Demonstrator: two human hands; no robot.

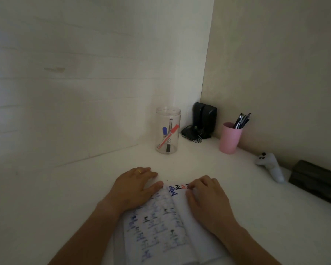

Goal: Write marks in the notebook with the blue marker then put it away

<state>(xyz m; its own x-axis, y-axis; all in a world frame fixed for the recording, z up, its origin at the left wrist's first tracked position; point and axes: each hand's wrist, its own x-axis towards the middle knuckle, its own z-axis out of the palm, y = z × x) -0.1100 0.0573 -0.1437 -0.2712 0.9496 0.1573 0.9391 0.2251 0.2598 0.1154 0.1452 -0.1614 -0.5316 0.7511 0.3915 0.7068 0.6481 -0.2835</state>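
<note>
An open notebook (pixel 161 226) lies on the white desk in front of me, its pages covered with blue, black and red marks. My left hand (pixel 134 188) rests flat on the top left corner of the notebook, fingers spread, a ring on one finger. My right hand (pixel 204 197) lies on the right page with its fingertips curled at the top edge. Neither hand holds a pen. The blue marker (pixel 165 131) stands in a clear plastic jar (pixel 168 131) at the back of the desk, together with a red marker (pixel 170 133) and a black one.
A pink cup (pixel 230 139) with dark pens stands at the back right, near black speakers (pixel 204 119) in the corner. A small white toy (pixel 271 165) and a dark box (pixel 317 180) lie along the right wall. The desk (pixel 65 197) is white.
</note>
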